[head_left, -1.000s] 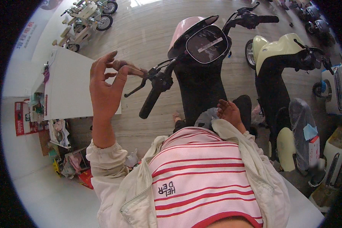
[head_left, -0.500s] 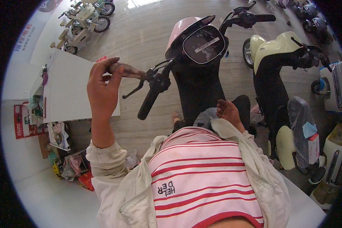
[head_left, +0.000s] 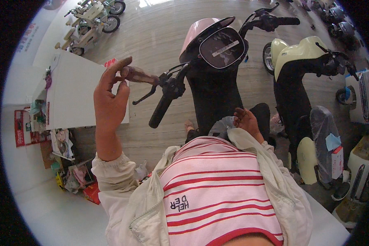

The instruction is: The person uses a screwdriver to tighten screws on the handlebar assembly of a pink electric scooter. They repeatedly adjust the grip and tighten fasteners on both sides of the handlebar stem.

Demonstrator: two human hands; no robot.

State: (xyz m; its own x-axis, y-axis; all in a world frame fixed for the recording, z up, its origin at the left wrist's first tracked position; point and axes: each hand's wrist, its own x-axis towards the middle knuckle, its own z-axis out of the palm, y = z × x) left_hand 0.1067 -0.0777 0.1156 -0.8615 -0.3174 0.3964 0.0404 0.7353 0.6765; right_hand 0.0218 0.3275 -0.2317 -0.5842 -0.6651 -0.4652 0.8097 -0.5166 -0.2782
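Note:
I sit on a pink and black scooter (head_left: 211, 88) with a dark round dash panel (head_left: 223, 47). My left hand (head_left: 110, 98) is raised at the left handlebar. Its thumb and fingers pinch the end of a brownish rod-like piece (head_left: 138, 75), with the index finger stretched upward. That piece reaches the black switch block (head_left: 171, 85) above the black grip (head_left: 160, 111) and the brake lever (head_left: 145, 95). My right hand (head_left: 247, 121) rests loosely curled on grey fabric (head_left: 220, 128) at my lap and holds nothing.
A cream and black scooter (head_left: 303, 78) stands close on the right, with a plastic-wrapped seat (head_left: 322, 135) behind it. A white table (head_left: 80, 92) is at the left, with clutter and boxes (head_left: 69, 172) below it. Small light scooters (head_left: 92, 18) are parked at the far left.
My left hand has shifted slightly on the brownish piece, from a fuller grip to a pinch with the index finger raised. The right hand has stayed in place.

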